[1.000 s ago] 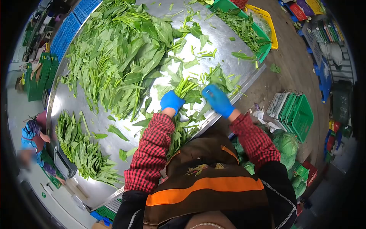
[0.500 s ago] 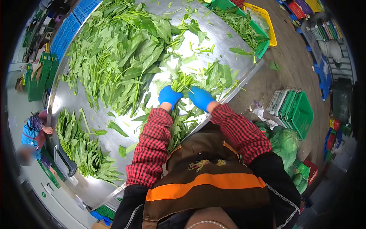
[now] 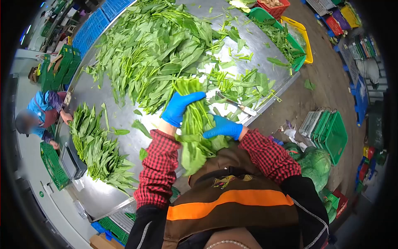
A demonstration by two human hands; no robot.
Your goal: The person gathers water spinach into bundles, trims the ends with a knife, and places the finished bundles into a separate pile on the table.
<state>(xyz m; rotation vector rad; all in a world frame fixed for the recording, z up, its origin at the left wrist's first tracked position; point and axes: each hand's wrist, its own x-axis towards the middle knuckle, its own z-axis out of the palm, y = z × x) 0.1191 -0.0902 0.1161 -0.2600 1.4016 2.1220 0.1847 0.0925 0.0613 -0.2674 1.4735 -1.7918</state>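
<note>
- In the head view, a metal table [image 3: 259, 56] stands on a brown floor [image 3: 321, 76], with stacked green crates [image 3: 336, 139] to the right.
- A large pile of greens [image 3: 157, 50] covers its far part; a separate heap [image 3: 97, 147] lies left, near a co-worker [image 3: 41, 110].
- A knife [image 3: 248, 110] and stem trimmings [image 3: 222, 81] lie just beyond the right hand [image 3: 224, 127].
- The left hand [image 3: 180, 108] grips a bunch [image 3: 191, 118] at the near edge, leaves toward the apron [image 3: 232, 182].
- The right hand touches the bunch's side; I cannot tell whether it grasps.
</note>
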